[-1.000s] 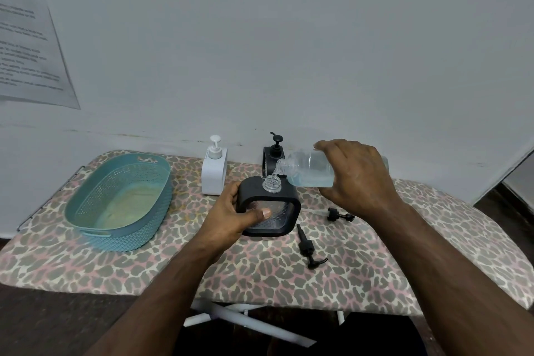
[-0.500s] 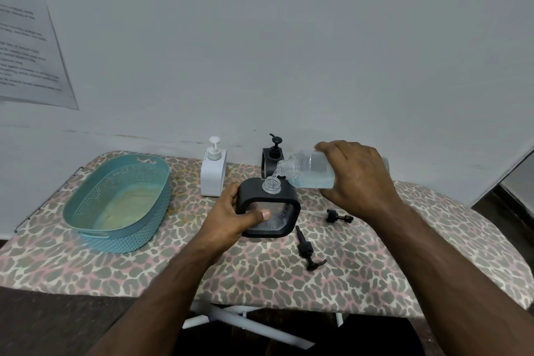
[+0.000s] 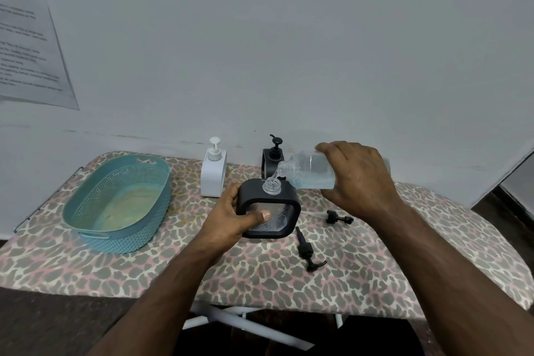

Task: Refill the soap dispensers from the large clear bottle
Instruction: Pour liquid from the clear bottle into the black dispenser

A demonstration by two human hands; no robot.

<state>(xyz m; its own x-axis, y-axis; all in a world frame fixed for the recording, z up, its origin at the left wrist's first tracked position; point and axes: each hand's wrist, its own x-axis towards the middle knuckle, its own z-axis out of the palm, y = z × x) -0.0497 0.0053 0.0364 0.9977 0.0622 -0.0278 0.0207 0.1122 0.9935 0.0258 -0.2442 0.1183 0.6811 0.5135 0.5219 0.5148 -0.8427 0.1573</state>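
- Left hand [image 3: 231, 221]: forearm extends up from lower left; fingers curl round the black-framed dispenser [image 3: 270, 208], thumb laid across its front.
- Right hand [image 3: 359, 179]: forearm enters from lower right; knuckles up, grip closed over the tilted clear bottle [image 3: 306, 170].

We hold the clear bottle [image 3: 309, 172] tipped on its side in our right hand [image 3: 358, 179], its mouth just above the open neck of the black dispenser [image 3: 270, 205], which our left hand [image 3: 231, 217] grips on the leopard-print bench [image 3: 260, 274]. Two loose pumps [image 3: 306, 250] lie beside it; a teal basket [image 3: 118, 202] sits left.
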